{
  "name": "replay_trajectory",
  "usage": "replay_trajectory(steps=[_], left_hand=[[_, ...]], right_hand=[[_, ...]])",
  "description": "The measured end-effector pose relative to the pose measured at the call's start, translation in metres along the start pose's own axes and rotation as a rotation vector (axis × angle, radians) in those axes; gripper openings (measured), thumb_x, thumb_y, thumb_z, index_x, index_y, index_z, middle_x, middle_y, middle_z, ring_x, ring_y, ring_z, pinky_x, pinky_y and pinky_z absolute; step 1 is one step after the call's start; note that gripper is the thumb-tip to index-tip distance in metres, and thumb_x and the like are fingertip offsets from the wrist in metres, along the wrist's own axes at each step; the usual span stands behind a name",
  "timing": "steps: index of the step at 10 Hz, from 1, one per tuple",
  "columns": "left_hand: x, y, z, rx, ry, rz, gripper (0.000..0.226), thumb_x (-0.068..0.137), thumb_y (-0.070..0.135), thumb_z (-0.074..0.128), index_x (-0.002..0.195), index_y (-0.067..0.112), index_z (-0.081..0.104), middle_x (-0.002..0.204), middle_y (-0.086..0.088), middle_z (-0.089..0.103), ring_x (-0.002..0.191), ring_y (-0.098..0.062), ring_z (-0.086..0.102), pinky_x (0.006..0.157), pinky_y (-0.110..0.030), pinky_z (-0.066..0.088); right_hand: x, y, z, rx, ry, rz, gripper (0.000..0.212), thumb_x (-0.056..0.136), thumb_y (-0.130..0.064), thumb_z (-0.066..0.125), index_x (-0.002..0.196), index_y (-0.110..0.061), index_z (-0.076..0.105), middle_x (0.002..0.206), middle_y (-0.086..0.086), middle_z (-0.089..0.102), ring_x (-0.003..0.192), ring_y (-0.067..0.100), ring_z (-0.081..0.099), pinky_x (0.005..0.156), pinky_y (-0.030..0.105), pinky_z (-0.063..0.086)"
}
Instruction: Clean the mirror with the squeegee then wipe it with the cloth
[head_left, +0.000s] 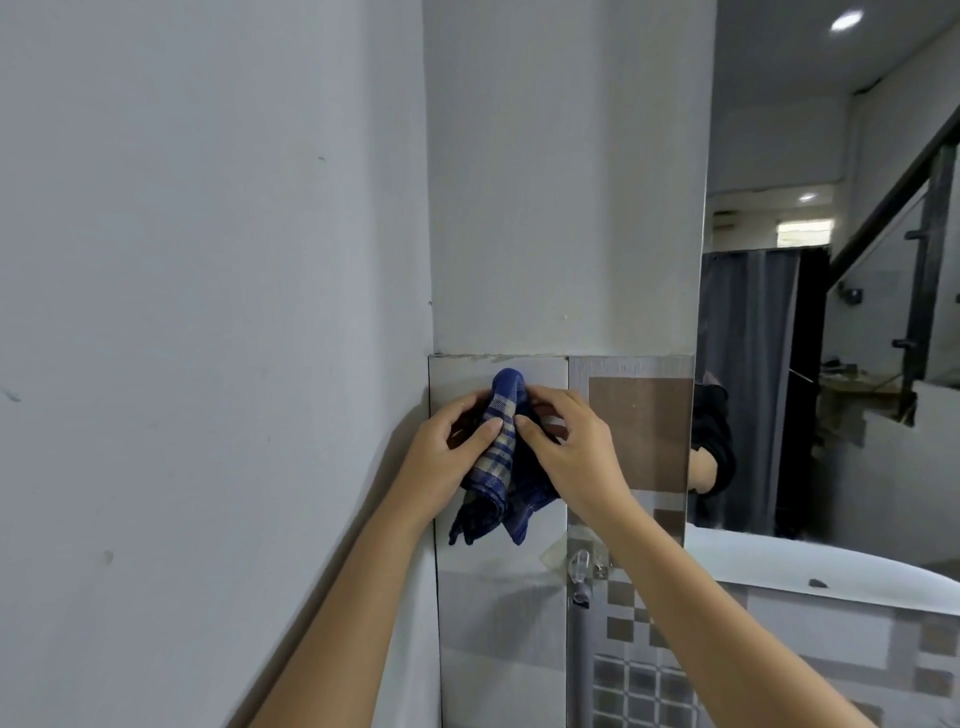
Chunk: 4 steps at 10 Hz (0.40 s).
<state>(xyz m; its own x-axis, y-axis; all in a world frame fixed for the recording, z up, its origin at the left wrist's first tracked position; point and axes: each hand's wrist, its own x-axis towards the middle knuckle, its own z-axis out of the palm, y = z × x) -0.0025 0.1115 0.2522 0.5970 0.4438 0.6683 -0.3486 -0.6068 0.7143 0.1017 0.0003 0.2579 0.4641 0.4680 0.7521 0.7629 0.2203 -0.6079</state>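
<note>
gripping the blue checked cloth (498, 457) with both hands (511, 447), mirror (831, 312) at right

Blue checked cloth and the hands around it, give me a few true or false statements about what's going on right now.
1. Both hands hold the blue checked cloth. True: the left hand and right hand both pinch it.
2. The cloth is pressed against the mirror. False: it is held in front of the tiled wall, left of the frameless wall mirror.
3. A squeegee is in one hand. False: none is visible.
4. The cloth is bunched, not spread flat. True.
</note>
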Motion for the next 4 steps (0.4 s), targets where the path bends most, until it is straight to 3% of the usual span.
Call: replay_trajectory(steps=[2,3,4], left_hand=[[0.0,0.005,0.003,0.147,0.06,0.038,0.032,0.089,0.018,0.06,0.121,0.019,0.057,0.114,0.003,0.064,0.105,-0.005,0.06,0.088,-0.017,0.047],[-0.011,0.022,0.004,0.348,0.079,0.047,0.034,0.092,0.023,0.055,0.126,0.016,0.053,0.115,0.011,0.056,0.11,-0.008,0.054,0.09,-0.021,0.041],[-0.022,0.045,0.01,0.428,0.146,-0.016,0.041,0.094,0.027,0.052,0.134,0.016,0.044,0.127,0.004,0.051,0.116,-0.008,0.044,0.091,-0.02,0.031]], right_hand=[[-0.003,-0.001,0.001,0.002,0.071,0.013,0.029,0.086,-0.016,0.062,0.115,-0.015,0.063,0.107,-0.003,0.063,0.094,0.008,0.06,0.081,0.015,0.048],[-0.012,-0.01,-0.006,0.003,0.005,0.075,0.028,0.09,-0.018,0.056,0.117,-0.015,0.062,0.113,0.001,0.063,0.101,0.011,0.059,0.09,0.028,0.05],[-0.019,-0.026,-0.021,-0.074,-0.051,0.126,0.032,0.093,-0.021,0.051,0.123,-0.013,0.057,0.122,0.002,0.059,0.11,0.014,0.053,0.09,0.022,0.041]])
